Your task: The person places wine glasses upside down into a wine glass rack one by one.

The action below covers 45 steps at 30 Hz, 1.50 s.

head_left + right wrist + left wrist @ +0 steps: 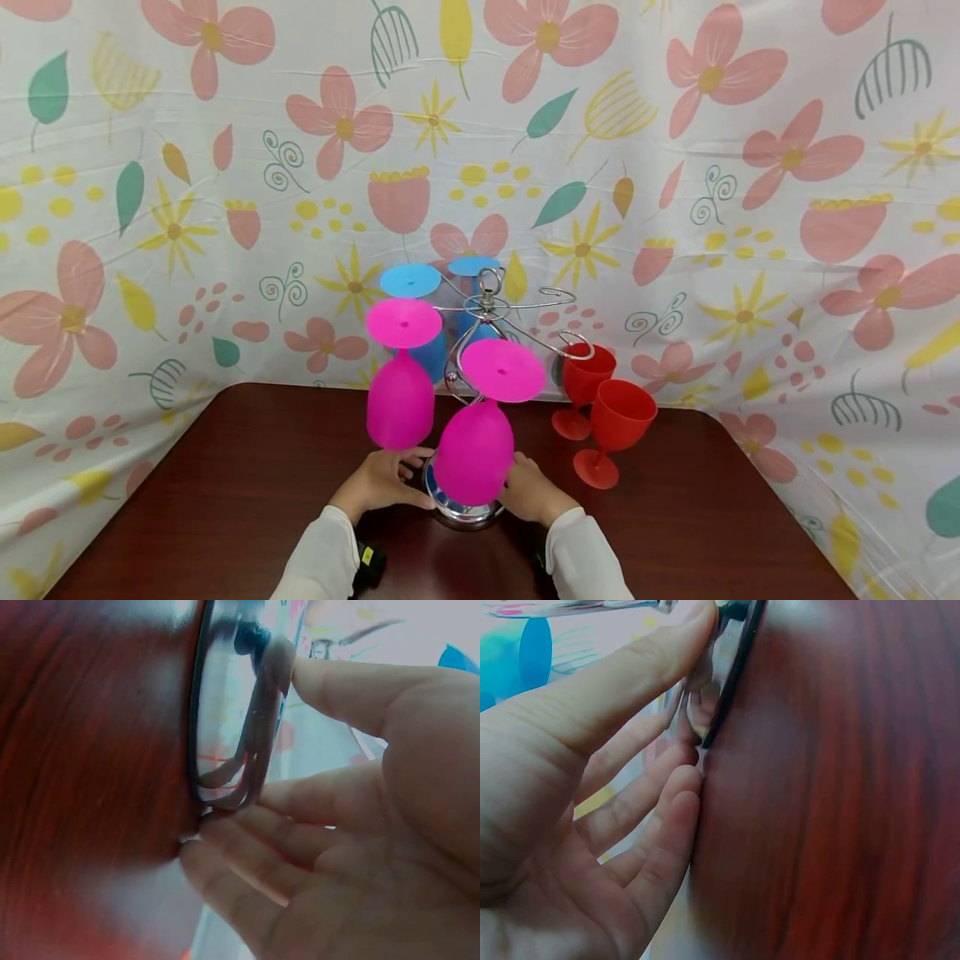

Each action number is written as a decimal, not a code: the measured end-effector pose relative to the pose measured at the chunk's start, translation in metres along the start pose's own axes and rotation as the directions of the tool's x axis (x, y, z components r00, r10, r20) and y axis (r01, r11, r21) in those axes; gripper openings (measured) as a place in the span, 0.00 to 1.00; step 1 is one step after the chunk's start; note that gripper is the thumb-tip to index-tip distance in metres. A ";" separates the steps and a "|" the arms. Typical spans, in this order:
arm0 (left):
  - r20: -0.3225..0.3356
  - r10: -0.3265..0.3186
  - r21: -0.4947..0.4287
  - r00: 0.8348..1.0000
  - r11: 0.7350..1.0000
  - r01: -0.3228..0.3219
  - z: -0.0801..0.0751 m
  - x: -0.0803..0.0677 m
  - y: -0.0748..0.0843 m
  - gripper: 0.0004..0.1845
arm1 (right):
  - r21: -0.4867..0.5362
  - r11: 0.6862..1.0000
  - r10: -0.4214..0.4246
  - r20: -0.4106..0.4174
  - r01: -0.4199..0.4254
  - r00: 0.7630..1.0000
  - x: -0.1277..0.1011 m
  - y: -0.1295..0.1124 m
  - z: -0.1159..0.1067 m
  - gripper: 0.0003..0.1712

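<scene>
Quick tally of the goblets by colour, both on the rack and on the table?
Pink goblets, hanging upside down on the rack: 2
Blue goblets, hanging at the back of the rack: 2
Red goblets, upright on the table: 2
Total: 6 goblets

Two bare hands, left hand [382, 481] and right hand [531, 492], no rings or gloves. White long sleeves [321, 557] to the wrists. Small black wrist units [369, 564] strapped underneath, yellow marking on the left one.
</scene>
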<state>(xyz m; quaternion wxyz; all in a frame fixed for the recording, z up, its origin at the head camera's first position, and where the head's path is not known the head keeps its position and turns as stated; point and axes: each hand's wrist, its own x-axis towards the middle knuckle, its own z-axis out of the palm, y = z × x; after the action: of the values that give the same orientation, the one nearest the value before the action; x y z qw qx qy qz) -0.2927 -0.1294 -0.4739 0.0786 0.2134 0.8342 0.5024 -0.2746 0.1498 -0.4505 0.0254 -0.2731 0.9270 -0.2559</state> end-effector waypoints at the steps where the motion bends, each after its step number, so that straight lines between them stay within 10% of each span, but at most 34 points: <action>1: -0.002 -0.008 0.008 1.000 1.000 0.008 -0.001 0.000 0.000 0.38 | -0.005 0.999 0.037 0.002 -0.037 0.999 -0.001 -0.002 0.000 0.28; 10: -0.008 0.002 0.036 1.000 0.999 -0.001 -0.003 0.001 -0.006 0.32 | -0.047 0.973 0.230 0.062 -0.227 0.971 -0.005 -0.013 -0.002 0.43; 25: 0.070 -0.025 0.073 0.997 0.997 0.020 -0.004 -0.002 0.002 0.41 | -0.040 0.974 0.222 -0.036 -0.223 0.974 0.000 -0.007 0.003 0.38; 33: 0.104 0.145 0.174 0.984 0.971 -0.162 0.023 0.001 0.016 0.52 | 0.073 0.984 0.165 -0.046 -0.162 0.985 0.012 0.006 0.006 0.31; 39: -0.033 -0.018 0.226 0.999 0.974 0.025 0.042 -0.007 0.037 0.64 | 0.169 0.982 0.091 -0.003 -0.089 0.996 0.028 0.020 0.002 0.24; 45: -0.106 -0.035 0.292 0.994 0.954 0.065 0.052 -0.010 0.044 0.69 | 0.372 0.914 0.138 0.098 -0.164 0.986 0.040 0.028 0.001 0.30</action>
<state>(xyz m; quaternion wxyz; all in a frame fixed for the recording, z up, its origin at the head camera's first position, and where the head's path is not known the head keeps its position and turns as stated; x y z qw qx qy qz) -0.2536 -0.0740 -0.4614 0.0167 0.1761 0.9078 0.3802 -0.3223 0.1487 -0.4614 0.1296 -0.1994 0.8771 -0.4174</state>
